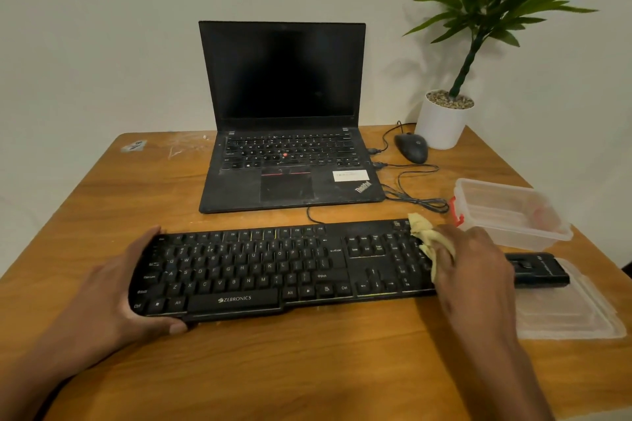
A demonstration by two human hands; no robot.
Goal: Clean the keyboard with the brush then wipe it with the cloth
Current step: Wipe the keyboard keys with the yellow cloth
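Keyboard [260, 270] lying across the desk [307, 369], getting wiped now. Left hand [136, 287] gripping its left end, right hand [475, 263] pressing the bunched cloth [425, 239] on the number pad. Probably best sweeping leftward in rows. Watching the tub [513, 212], lid [574, 314], brush [537, 268] crowding that end.

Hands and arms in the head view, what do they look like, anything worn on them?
Both are bare. The left hand and the right hand show no gloves, rings, watch or bracelets. The forearms are uncovered as far as the bottom edge of the picture, with no sleeve in view. On the left hand a short, unpainted thumbnail shows. The right hand's fingers are mostly hidden from this angle.
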